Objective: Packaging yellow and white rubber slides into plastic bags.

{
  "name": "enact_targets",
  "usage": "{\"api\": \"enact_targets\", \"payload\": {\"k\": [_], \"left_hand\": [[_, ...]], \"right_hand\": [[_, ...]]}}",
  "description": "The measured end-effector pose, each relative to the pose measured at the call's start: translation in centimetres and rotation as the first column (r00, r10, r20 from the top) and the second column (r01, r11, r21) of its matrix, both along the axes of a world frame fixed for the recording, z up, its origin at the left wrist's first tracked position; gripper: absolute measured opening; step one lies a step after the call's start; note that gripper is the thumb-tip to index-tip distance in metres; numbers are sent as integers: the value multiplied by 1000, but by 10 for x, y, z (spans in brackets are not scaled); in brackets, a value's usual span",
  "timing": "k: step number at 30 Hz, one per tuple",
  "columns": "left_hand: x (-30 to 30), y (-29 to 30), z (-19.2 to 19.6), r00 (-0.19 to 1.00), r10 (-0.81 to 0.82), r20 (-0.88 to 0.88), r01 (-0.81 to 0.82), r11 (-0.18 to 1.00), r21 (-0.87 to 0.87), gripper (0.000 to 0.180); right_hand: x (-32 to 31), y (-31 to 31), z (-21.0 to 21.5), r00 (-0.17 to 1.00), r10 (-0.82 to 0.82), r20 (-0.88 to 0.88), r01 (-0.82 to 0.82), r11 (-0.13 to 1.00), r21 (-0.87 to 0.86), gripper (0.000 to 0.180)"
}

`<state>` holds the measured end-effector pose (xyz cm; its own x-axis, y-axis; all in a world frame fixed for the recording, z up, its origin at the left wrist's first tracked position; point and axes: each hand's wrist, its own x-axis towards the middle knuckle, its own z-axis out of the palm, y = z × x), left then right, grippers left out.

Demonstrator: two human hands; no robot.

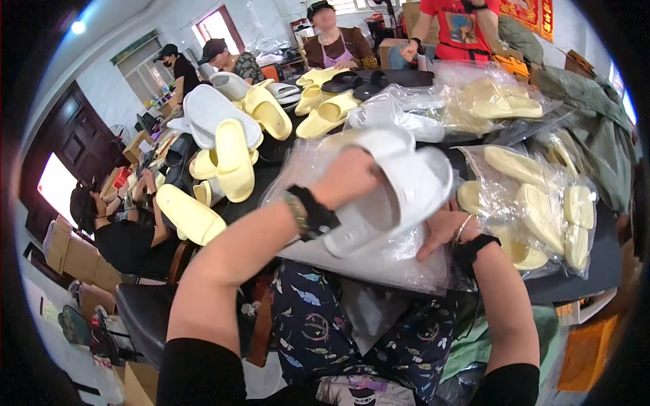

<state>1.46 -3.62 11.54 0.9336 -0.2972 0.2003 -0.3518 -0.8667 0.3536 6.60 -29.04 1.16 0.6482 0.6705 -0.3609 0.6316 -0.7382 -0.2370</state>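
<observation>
A pair of light grey slippers [369,216] is held above the table in front of me, slightly blurred. My left hand [347,177] is closed on them, its fingertips partly hidden by the slippers. Under the pair lies a clear plastic bag [406,267], spread along the near table edge. My right hand [443,229] grips this bag beside the slippers' right side; its thumb lies on the film, and some of its fingers are hidden.
Bagged pale yellow slippers [542,210] lie at right, with more bagged pairs [501,101] behind. Loose yellow slippers [233,159] are heaped at left beside a large light grey slipper [217,111]. Several people sit or stand around the table. An orange crate [588,352] stands at lower right.
</observation>
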Motion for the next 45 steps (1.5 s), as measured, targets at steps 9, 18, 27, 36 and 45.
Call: {"api": "enact_targets", "payload": {"k": [9, 18, 27, 36, 45], "left_hand": [[5, 61, -77, 976, 209, 60, -214, 970, 117, 27], [-67, 97, -67, 923, 304, 236, -347, 922, 171, 51], [-162, 190, 3, 689, 627, 364, -717, 514, 470, 68], [-198, 268, -5, 623, 774, -111, -520, 517, 680, 71], [-169, 221, 79, 822, 560, 102, -567, 823, 47, 36]], "right_hand": [[-10, 7, 19, 1000, -11, 1, 11, 998, -61, 161], [-7, 14, 17, 1000, 1, -17, -2, 997, -75, 160], [-1, 13, 15, 998, 3, -62, -5, 1000, -28, 164], [-1, 8, 12, 998, 11, -59, -12, 1000, -23, 163], [-1, 9, 13, 996, 9, -85, -11, 999, -33, 163]]}}
